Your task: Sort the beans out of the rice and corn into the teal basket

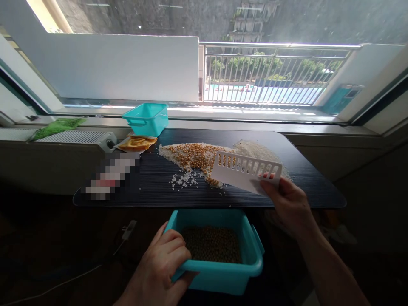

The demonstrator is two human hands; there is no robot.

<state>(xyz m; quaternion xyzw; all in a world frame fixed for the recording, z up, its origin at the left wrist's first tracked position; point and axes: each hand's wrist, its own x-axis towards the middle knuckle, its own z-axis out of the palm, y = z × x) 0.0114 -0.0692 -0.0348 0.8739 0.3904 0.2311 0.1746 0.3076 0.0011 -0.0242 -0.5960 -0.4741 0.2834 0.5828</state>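
Head view: left hand (165, 259) grips the teal bin (219, 255) of beans below the table edge; right hand (287, 204) pinches the slotted white scraper (245, 170), tilted beside the bean-and-rice pile (197, 155).

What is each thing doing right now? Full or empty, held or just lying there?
Near teal bin: holds beans, gripped by left hand at the rim.
Slotted white scraper: held tilted by right hand, over the pile.
Soybeans: heaped loose on the black mat, mixed with rice.
Rice: spread loose.
Far teal bin: upright, contents hidden.
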